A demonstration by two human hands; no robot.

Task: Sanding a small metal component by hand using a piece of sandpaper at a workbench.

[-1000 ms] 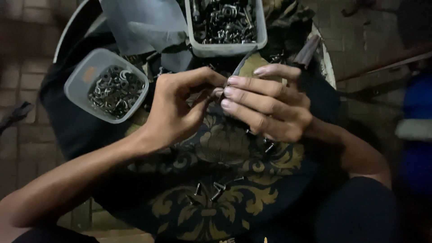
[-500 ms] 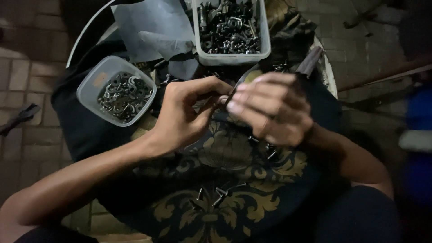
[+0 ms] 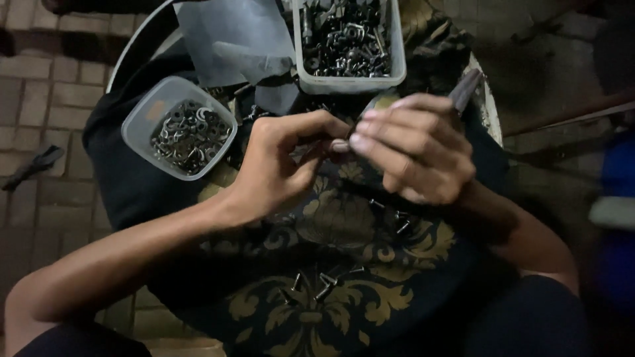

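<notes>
My left hand (image 3: pixel 281 165) and my right hand (image 3: pixel 413 155) meet fingertip to fingertip over a dark cloth with a gold pattern (image 3: pixel 344 277). Between the fingertips is a small dark metal piece (image 3: pixel 340 142), mostly hidden, so I cannot tell its shape. Both hands pinch it. Several loose bolts (image 3: pixel 317 285) lie on the cloth below my hands, and a few more (image 3: pixel 397 221) sit under my right wrist.
A rounded clear tub of metal washers (image 3: pixel 185 129) stands at the left. A rectangular clear tub of bolts and nuts (image 3: pixel 347 39) is at the top. A grey plastic bag (image 3: pixel 231 36) lies between them. Brick floor (image 3: pixel 40 99) surrounds the round table.
The view has shifted so hands and tubs sit slightly lower and to the right. The hands stay together at the fingertips, with small finger movements only.
</notes>
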